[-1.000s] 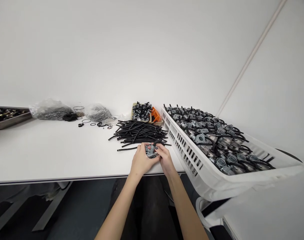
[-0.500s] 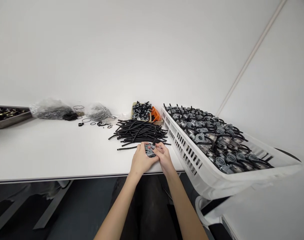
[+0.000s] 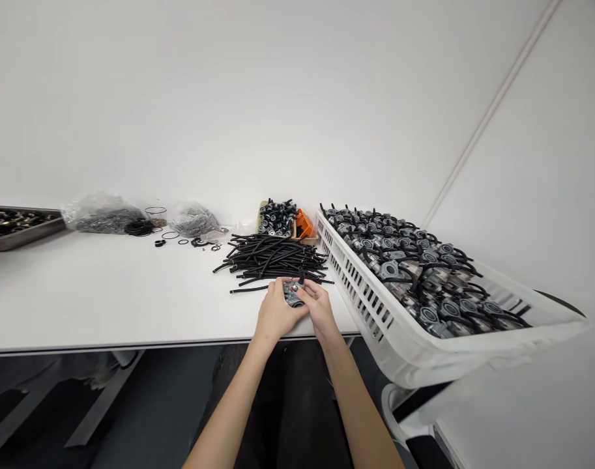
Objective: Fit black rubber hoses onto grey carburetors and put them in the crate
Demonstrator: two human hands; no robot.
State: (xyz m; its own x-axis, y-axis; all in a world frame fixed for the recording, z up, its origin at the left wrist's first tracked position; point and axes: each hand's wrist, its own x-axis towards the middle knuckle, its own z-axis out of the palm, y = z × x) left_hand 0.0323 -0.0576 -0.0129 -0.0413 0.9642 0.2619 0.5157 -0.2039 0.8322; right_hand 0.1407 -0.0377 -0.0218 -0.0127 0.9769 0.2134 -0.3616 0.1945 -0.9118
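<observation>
A grey metal carburetor (image 3: 292,297) sits between my two hands, just over the front part of the table. My left hand (image 3: 274,314) is closed around its left side. On the right side, my right hand (image 3: 319,309) grips the same part with its thumb lying across the top. A small black rubber-like piece (image 3: 301,277) sticks up from the carburetor's far side, near my right fingers. Just beyond my hands lies a pile of black hoses (image 3: 272,255). The underside of the carburetor is hidden by my palms.
At right, a white plastic basket (image 3: 358,296) holds rows of carburetors with hoses. Behind the hoses stand a bin of small black-capped parts (image 3: 276,218) and an orange bin (image 3: 305,225). Plastic bags (image 3: 104,213), loose rings and a metal tray (image 3: 26,241) lie leftward.
My right fingers have slid down from the black piece, which now shows more fully. The carburetor stays in both hands at nearly the same place.
</observation>
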